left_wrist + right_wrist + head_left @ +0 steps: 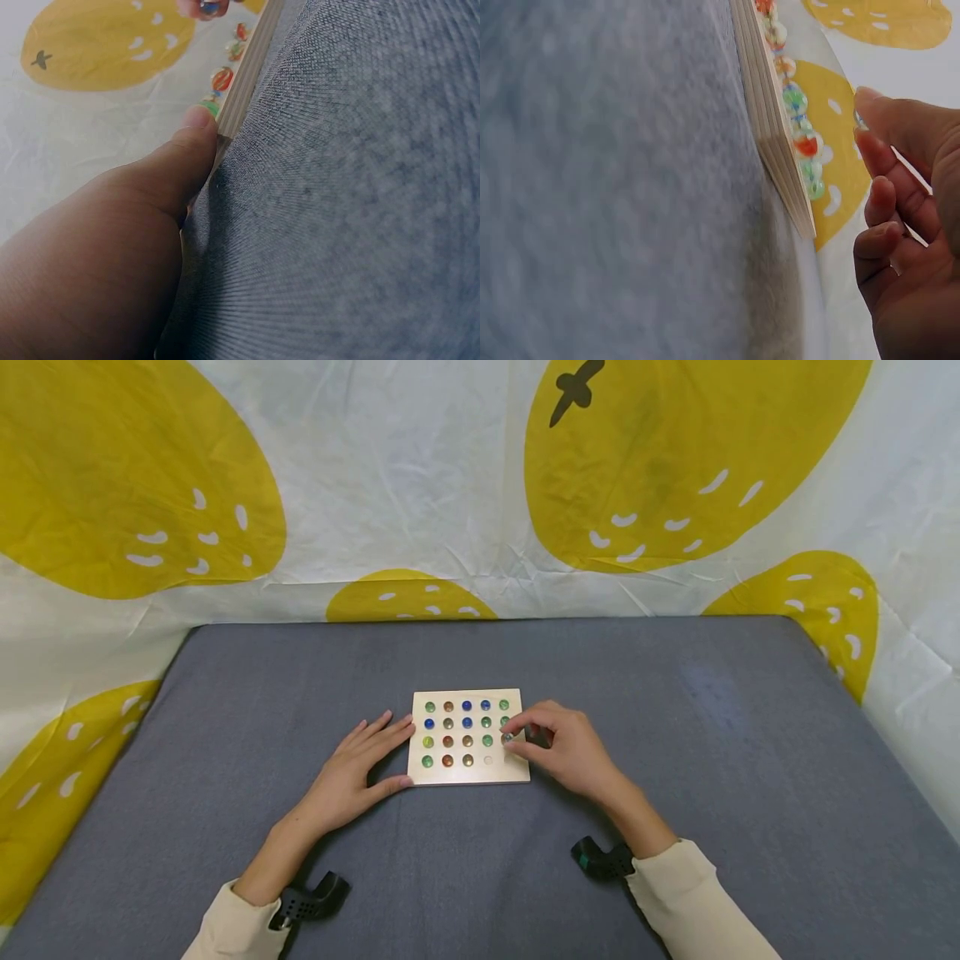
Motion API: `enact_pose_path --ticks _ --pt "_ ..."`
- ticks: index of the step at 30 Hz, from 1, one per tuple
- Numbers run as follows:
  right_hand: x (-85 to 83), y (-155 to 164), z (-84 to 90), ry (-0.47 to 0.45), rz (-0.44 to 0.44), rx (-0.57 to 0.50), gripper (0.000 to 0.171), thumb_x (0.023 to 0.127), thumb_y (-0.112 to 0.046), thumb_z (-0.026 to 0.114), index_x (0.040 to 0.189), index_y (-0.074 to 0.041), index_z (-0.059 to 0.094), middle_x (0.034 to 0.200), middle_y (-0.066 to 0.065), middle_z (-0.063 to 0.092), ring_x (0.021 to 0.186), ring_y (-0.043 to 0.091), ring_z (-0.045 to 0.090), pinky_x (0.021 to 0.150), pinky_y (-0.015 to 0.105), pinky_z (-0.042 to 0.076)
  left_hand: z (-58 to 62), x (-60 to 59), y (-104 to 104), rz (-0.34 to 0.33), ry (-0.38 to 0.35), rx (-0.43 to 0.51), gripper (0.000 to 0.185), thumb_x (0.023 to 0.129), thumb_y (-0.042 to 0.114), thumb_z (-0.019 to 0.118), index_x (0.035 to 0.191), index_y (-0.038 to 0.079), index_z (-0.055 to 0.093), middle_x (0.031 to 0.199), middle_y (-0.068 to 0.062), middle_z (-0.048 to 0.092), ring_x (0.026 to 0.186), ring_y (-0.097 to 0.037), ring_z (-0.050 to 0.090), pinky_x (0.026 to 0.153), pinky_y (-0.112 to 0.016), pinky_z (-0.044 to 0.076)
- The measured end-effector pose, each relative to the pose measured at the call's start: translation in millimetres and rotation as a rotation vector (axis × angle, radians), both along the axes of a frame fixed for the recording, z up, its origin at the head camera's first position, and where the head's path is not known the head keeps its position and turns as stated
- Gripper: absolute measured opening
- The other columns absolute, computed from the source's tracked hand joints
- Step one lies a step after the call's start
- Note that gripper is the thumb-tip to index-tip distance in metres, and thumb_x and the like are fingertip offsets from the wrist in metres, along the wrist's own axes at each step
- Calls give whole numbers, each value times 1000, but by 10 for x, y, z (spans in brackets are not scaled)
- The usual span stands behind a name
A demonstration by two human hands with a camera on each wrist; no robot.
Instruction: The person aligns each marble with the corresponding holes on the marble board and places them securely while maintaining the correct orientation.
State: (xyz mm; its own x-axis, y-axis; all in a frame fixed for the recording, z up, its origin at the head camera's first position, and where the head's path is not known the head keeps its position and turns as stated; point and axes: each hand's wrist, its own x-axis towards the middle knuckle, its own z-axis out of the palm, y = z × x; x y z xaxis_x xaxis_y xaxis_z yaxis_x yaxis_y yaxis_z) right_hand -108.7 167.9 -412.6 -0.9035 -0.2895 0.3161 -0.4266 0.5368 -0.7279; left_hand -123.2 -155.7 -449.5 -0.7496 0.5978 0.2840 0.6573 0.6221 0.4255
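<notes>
Right hand [566,750] pinches a marble [507,738] between thumb and forefinger, over the right column of the wooden board [468,777], third row down. Empty sockets lie just nearer the person, bottom row, right end. Left hand [358,770], fingers straight, braces the board's left edge. Board sits mid-table on grey cloth [225,710], long axis left–right.

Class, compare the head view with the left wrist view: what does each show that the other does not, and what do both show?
Only the head view shows the whole wooden board with its grid of marbles, an empty hole, the right hand pinching a marble, and both sleeves. Only the left wrist view shows the left hand's thumb pressed against the board's edge up close. Both show the left hand, the board, marbles and grey cloth.
</notes>
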Motion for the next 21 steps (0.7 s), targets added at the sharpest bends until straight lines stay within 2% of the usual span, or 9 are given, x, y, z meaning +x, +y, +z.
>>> enact_pose_path --ticks 8,15,21 --pt "-1 -60 -52 10 25 11 15 81 -16 79 95 -18 74 84 0 62 64 15 48 55 26 39 -7 -1 -4 -6 2 0 71 87 36 70 147 13 41 150 -4 38 141 -32 25 114 -50 14" --pt "2 -99 -91 53 41 -7 14 79 -16 80 92 -18 75 81 -4 63 65 17 49 55 25 39 -11 -3 -1 -6 2 2 70 87 36 70 147 13 41 150 -5 38 140 -32 25 114 -50 14" --pt "2 -113 -103 91 40 19 15 79 -14 81 91 -19 75 85 -5 65 68 17 51 57 25 40 -21 -14 -2 -6 7 0 71 87 37 70 147 13 41 150 -4 38 140 -32 25 114 -50 14"
